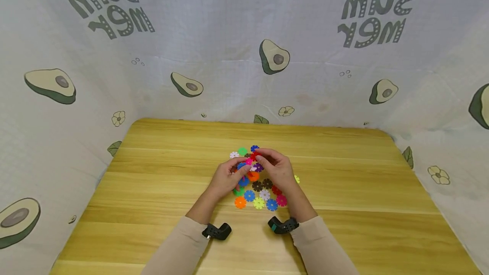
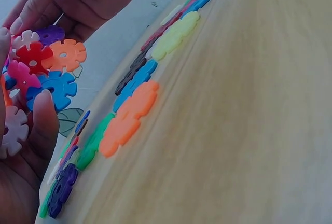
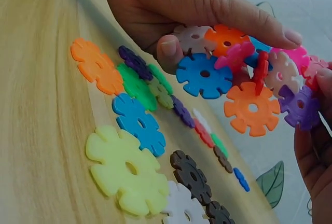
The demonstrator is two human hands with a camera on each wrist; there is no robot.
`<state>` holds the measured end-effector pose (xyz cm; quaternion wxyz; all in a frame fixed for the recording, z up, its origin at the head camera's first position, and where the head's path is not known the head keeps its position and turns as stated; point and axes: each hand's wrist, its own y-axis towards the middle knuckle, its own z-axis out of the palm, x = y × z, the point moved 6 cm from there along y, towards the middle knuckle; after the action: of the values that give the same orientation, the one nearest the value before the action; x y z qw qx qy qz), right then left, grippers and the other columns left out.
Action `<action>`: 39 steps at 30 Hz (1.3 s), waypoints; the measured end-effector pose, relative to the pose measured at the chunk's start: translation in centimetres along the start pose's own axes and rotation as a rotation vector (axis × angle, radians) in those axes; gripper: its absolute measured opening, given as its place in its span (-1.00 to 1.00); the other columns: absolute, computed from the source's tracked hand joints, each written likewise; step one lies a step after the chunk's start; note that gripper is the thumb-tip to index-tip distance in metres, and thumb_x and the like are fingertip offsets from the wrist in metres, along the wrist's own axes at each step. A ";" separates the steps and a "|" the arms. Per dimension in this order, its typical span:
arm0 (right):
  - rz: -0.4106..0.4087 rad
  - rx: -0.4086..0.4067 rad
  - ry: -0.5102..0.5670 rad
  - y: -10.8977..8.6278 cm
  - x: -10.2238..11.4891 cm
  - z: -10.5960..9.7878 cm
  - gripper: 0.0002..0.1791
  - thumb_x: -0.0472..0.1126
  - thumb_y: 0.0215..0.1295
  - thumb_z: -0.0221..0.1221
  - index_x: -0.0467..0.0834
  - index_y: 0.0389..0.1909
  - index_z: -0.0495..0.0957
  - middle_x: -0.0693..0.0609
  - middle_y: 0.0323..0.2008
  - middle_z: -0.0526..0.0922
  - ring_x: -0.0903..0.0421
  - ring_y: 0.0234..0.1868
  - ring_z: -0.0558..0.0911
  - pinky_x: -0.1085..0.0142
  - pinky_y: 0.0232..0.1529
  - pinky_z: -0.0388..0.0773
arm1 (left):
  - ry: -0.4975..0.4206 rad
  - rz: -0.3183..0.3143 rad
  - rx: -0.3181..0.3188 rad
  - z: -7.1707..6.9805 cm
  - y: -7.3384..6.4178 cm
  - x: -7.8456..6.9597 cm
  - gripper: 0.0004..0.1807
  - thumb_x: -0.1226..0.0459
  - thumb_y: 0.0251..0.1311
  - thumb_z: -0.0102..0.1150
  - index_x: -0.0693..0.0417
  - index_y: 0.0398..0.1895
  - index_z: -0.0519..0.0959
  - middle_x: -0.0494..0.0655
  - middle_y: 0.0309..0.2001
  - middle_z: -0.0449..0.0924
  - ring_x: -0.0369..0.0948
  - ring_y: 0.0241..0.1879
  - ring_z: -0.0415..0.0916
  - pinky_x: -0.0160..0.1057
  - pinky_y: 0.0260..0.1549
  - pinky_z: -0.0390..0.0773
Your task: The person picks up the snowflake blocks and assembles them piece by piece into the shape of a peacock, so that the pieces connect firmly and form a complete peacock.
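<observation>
Avocado-print cloth (image 1: 221,24) hangs behind the desk (image 1: 153,181). I see the left hand (image 1: 225,180) and right hand (image 1: 281,174), fingers gripping a cluster of joined discs (image 3: 261,72) above loose discs (image 1: 264,195); they partly cover both, and my wrist views crop the hands.

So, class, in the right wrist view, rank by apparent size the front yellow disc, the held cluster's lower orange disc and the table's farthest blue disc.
1. Front yellow disc
2. Lower orange disc
3. Farthest blue disc
Nearness affects this; real sizes are unsure.
</observation>
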<state>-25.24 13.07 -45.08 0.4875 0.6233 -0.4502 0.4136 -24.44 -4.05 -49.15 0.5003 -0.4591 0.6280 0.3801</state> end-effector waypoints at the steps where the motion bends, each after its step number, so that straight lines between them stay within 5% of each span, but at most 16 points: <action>1: -0.007 0.010 0.002 0.0 0.0 0.1 -0.69 -0.31 0.43 0.23 -0.38 0.10 0.61 -0.35 0.03 0.68 0.32 -0.14 0.66 0.53 -0.06 0.66 | 0.002 0.000 -0.002 0.0 0.0 0.0 -0.53 -0.05 0.40 0.21 -0.08 0.27 0.58 -0.08 -0.45 0.57 -0.19 -0.77 0.41 -0.31 -0.75 0.51; 17: 0.039 -0.005 -0.004 -0.1 -0.3 0.7 -0.72 -0.33 0.41 0.24 -0.33 0.07 0.66 -0.34 0.00 0.70 0.35 -0.17 0.66 0.54 -0.09 0.66 | 0.001 0.002 -0.001 -0.1 -0.1 0.0 -0.51 -0.07 0.40 0.20 -0.05 0.25 0.59 0.10 -0.35 0.65 -0.18 -0.78 0.43 -0.20 -0.72 0.58; 27: 0.084 0.008 -0.063 0.1 -0.8 0.2 -0.63 -0.20 0.47 0.21 -0.26 0.20 0.61 -0.23 0.00 0.71 0.26 -0.14 0.64 0.52 -0.09 0.64 | -0.020 -0.013 -0.015 -0.2 0.0 0.0 -0.52 -0.10 0.40 0.18 -0.07 0.23 0.57 0.05 -0.41 0.61 -0.18 -0.76 0.45 -0.23 -0.71 0.59; 32: 0.108 -0.046 -0.092 0.3 -1.2 -0.8 -0.60 -0.09 0.55 0.12 -0.20 0.26 0.56 -0.22 -0.04 0.73 0.11 -0.08 0.69 0.52 -0.03 0.64 | -0.122 -0.023 -0.157 -1.5 0.2 0.2 -0.53 -0.04 0.46 0.13 0.09 0.20 0.56 0.00 -0.29 0.68 -0.24 -0.62 0.54 -0.27 -0.62 0.67; 39: 0.183 0.032 -0.233 0.1 -2.0 -0.2 -0.70 -0.13 0.49 0.20 -0.18 0.11 0.66 -0.10 -0.08 0.75 0.06 -0.10 0.65 0.50 -0.10 0.61 | -0.199 -0.007 -0.422 -3.6 0.1 0.2 -0.58 0.03 0.54 0.02 0.20 0.08 0.59 -0.24 -0.57 0.43 -0.32 -0.56 0.31 -0.44 -0.60 0.31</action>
<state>-25.89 13.53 -46.91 0.3822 0.6313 -0.5520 0.3882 -25.53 -7.41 -48.62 0.4540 -0.5158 0.4808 0.5446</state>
